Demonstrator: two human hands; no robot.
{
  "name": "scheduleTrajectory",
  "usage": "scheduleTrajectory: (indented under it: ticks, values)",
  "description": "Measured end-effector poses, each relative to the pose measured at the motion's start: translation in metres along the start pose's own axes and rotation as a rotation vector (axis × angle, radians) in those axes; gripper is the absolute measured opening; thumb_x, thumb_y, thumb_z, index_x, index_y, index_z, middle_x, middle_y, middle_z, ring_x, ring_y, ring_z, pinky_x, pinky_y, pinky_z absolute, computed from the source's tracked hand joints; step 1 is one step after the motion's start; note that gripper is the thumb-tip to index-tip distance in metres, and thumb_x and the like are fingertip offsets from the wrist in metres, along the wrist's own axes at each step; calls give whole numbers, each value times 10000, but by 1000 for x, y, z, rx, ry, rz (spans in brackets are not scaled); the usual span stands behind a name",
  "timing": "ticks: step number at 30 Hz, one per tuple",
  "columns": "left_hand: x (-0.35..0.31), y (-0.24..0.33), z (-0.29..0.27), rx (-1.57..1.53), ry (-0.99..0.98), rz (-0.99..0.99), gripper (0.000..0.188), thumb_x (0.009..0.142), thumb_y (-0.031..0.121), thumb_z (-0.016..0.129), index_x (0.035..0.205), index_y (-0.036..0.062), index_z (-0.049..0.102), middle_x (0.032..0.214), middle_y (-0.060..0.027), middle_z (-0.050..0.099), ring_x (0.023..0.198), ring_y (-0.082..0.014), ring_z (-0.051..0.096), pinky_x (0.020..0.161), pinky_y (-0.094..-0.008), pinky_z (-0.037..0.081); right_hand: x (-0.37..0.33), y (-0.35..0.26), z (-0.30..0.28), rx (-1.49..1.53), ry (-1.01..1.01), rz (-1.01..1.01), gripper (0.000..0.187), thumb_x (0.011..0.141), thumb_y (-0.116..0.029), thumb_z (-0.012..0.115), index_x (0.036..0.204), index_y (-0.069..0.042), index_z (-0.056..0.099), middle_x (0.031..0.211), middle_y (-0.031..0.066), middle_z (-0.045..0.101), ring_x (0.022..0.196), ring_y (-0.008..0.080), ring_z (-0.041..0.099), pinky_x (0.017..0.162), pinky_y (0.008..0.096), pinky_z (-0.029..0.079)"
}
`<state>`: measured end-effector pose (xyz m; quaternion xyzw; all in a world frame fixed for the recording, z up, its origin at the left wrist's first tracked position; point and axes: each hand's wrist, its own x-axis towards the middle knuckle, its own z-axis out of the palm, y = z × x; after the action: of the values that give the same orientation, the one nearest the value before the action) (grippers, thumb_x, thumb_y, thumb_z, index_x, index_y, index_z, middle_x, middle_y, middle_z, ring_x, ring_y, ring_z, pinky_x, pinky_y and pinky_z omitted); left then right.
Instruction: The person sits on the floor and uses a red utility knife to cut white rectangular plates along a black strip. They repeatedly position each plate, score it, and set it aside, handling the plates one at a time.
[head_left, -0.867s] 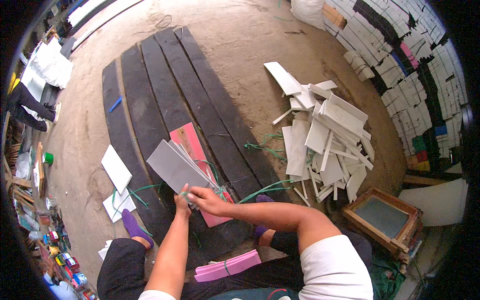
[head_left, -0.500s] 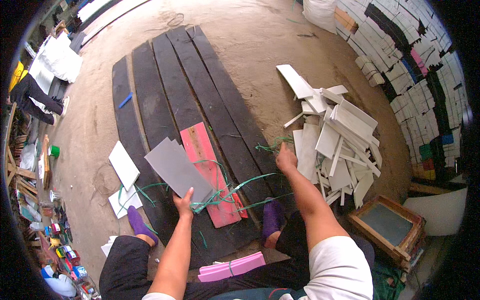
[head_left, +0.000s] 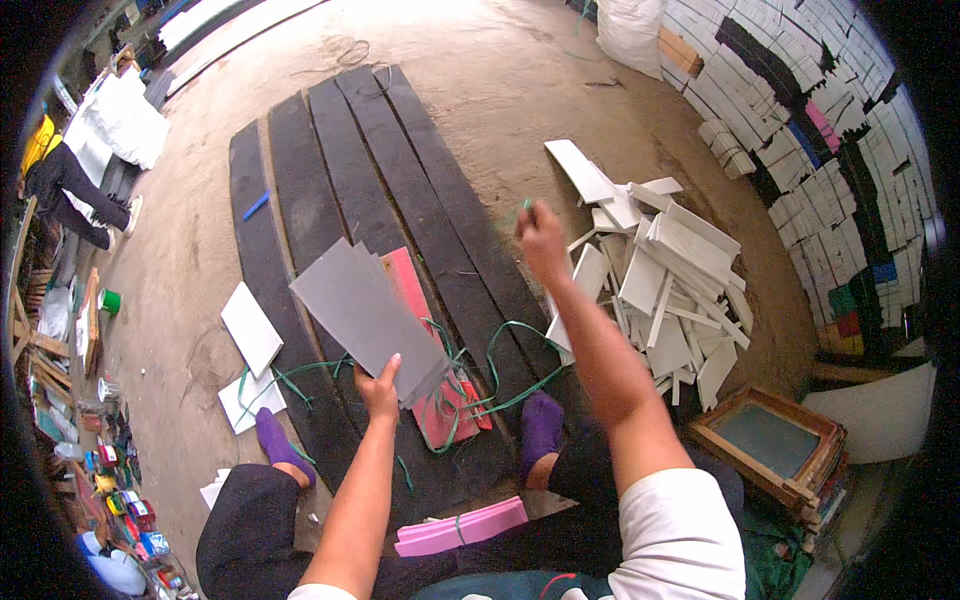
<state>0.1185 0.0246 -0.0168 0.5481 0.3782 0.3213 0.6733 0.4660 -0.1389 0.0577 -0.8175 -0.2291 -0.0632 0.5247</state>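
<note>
My left hand (head_left: 378, 390) grips a small stack of grey rectangular sheets (head_left: 365, 310) by its lower edge, thumb on top. The stack tilts over a worn pink-red board (head_left: 408, 282) lying on dark planks. Farther forward and to the right, my right hand (head_left: 543, 242) is raised in a closed fist. A bit of green string (head_left: 527, 204) shows at its fingers, slightly blurred. More green plastic string (head_left: 530, 391) lies in loose loops across the board, below the sheets and toward my right foot. Whether it wraps the stack is hard to see.
White offcuts (head_left: 665, 280) are heaped to the right, beside a wood-framed panel (head_left: 770, 440). A tied pink bundle (head_left: 462, 527) lies between my legs. Two white sheets (head_left: 251, 330) rest left, and a blue strip (head_left: 256, 206) sits on the dark planks (head_left: 310, 200). Another person (head_left: 75, 190) stands far left.
My right hand has moved up and slightly left, away from the offcut heap's near side. The left hand has raised the grey sheets a little to the right, and the green string has shifted into looser loops.
</note>
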Motion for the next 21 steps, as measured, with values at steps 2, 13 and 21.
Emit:
scheduleTrajectory:
  ticks: [2, 13, 21]
  values:
    - [2, 1, -2, -8, -11, 2, 571, 797, 92, 818, 1282, -21, 538, 1199, -107, 632, 1089, -222, 613, 978, -360, 470, 50, -15, -30, 4, 47, -155, 88, 955, -21, 544, 872, -25, 515, 755, 43, 542, 725, 120, 524, 673, 317, 451]
    - [-13, 2, 15, -68, 45, 20, 546, 791, 100, 825, 1257, -25, 568, 1184, -112, 646, 1081, -227, 622, 976, -368, 474, 183, -89, -313, -443, 881, -374, 224, 1021, -235, 582, 960, -30, 648, 867, 91, 705, 772, 228, 667, 721, 409, 492]
    - [-24, -1, 52, -51, -86, 2, 544, 795, 81, 813, 1270, -17, 567, 1207, -111, 643, 1090, -230, 622, 971, -364, 478, 124, 47, -430, -782, 1207, 129, 315, 997, -318, 561, 982, -13, 638, 986, 196, 698, 879, 417, 674, 762, 522, 510]
